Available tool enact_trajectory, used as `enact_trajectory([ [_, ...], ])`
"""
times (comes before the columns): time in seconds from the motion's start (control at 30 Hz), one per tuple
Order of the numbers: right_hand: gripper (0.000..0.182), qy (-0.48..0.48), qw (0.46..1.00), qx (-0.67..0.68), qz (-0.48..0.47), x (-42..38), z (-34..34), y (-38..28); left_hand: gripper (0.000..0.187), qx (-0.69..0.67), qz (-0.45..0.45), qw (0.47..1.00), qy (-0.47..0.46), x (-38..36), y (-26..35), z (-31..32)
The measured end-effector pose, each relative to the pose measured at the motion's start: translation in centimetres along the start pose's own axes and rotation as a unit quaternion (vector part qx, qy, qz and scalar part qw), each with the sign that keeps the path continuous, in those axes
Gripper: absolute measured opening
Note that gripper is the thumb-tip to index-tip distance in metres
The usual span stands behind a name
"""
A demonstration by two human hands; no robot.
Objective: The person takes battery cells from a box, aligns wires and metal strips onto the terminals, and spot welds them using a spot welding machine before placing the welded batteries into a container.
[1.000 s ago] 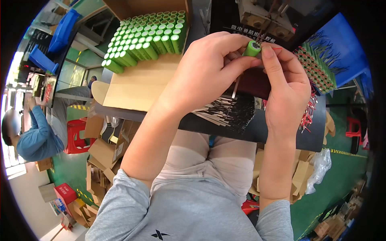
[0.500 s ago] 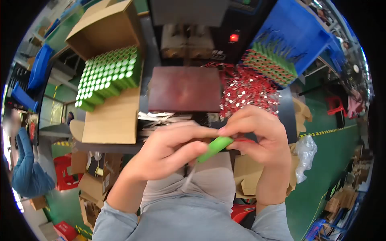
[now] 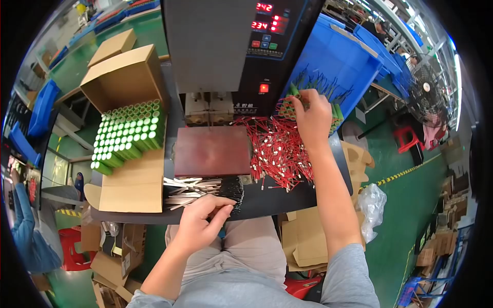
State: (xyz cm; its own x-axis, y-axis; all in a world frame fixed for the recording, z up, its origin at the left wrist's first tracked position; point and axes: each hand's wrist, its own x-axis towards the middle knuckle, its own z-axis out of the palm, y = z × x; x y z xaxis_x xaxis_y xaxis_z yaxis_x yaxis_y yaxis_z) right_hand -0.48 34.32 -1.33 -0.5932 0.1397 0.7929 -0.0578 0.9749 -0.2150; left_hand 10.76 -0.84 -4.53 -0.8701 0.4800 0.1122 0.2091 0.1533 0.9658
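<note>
My right hand [image 3: 314,117] is at the blue bin, its fingers closed round a green battery cell [image 3: 294,90] over other wired cells there. Part of that cell is hidden by the fingers. Low at the table's front edge, my left hand [image 3: 204,219] is closed in a pinch beside a bundle of black wires [image 3: 232,190] with white strip ends [image 3: 187,186]. What it pinches, if anything, I cannot make out. Between the hands lie a dark red block [image 3: 213,151] and a heap of red wires [image 3: 277,149] with pale ends.
A machine [image 3: 208,46] with red digits stands behind the block. On the left, an open cardboard box [image 3: 131,192] holds rows of upright green cells [image 3: 126,131]. The blue bin [image 3: 328,51] leans at the back right. A person in blue [image 3: 31,231] is at far left.
My right hand has gone from in front of me up to the blue bin with the green cell. My left hand has let go of the cell and dropped to the black wires.
</note>
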Motion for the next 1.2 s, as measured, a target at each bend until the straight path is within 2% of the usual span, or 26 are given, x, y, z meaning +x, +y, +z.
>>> enact_trajectory([
  [0.1, 0.021, 0.024, 0.999, -0.019, -0.037, 0.5, 1.3, 0.1, 0.014, 0.028, 0.018, 0.999, -0.005, -0.1, 0.1, -0.3],
  [0.13, 0.018, -0.002, 1.0, -0.01, -0.021, 0.7, 1.2, 0.1, 0.014, 0.034, 0.026, 0.999, -0.006, 0.0, 0.1, -0.3],
  [0.3, 0.023, -0.015, 0.997, -0.017, -0.073, -0.4, -0.9, 0.2, 0.014, 0.031, 0.085, 0.996, 0.022, 0.0, -0.4, -0.3],
  [0.37, 0.019, -0.013, 0.998, -0.001, -0.055, -1.4, -3.7, -3.8, 0.014, 0.035, 0.099, 0.994, 0.024, 0.0, -0.6, -0.3],
  [0.43, 0.014, -0.039, 0.993, 0.108, 0.017, -3.4, -6.2, -7.4, 0.014, 0.03, 0.105, 0.994, 0.018, -0.1, -0.3, -0.5],
  [0.5, 0.014, -0.127, 0.959, 0.23, 0.104, -6.6, -8.8, -10.4, 0.011, 0.011, 0.108, 0.994, 0.011, -0.3, -0.5, -0.7],
  [0.57, 0.021, -0.272, 0.923, 0.272, 0.02, -8.6, -10.7, -12.8, 0.01, -0.004, 0.118, 0.993, -0.011, -0.7, -0.4, -1.0],
  [0.63, 0.033, -0.278, 0.922, 0.262, -0.062, -9.4, -10.2, -15.8, 0.008, -0.013, 0.131, 0.991, -0.014, -1.2, -0.7, -1.1],
  [0.7, 0.047, -0.284, 0.928, 0.222, -0.09, -10.7, -9.3, -16.8, 0.007, -0.01, 0.14, 0.99, -0.02, -1.8, -0.9, -1.3],
  [0.73, 0.054, -0.279, 0.938, 0.176, -0.103, -11.2, -8.9, -17.2, 0.007, -0.027, 0.123, 0.992, -0.012, -2.2, -0.9, -1.2],
  [0.83, 0.057, -0.274, 0.953, 0.065, -0.11, -11.9, -8.0, -18.2, 0.006, -0.09, 0.046, 0.995, 0.008, -4.1, -0.7, -0.9],
  [0.9, 0.051, -0.253, 0.96, 0.07, -0.102, -12.5, -7.3, -18.3, 0.008, -0.15, -0.023, 0.988, 0.02, -4.9, -0.6, -0.7],
  [0.93, 0.049, -0.247, 0.96, 0.075, -0.103, -12.6, -7.3, -18.2, 0.019, -0.197, -0.095, 0.976, -0.02, -5.5, -1.2, -1.0],
  [1.07, 0.039, -0.216, 0.965, 0.092, -0.118, -12.6, -7.0, -18.1, 0.038, -0.333, -0.114, 0.936, 0.001, -5.2, -0.6, -0.5],
  [1.2, 0.034, -0.186, 0.964, 0.122, -0.147, -12.4, -6.6, -17.6, 0.04, -0.37, -0.15, 0.917, 0.01, -3.9, -0.3, -0.9],
])
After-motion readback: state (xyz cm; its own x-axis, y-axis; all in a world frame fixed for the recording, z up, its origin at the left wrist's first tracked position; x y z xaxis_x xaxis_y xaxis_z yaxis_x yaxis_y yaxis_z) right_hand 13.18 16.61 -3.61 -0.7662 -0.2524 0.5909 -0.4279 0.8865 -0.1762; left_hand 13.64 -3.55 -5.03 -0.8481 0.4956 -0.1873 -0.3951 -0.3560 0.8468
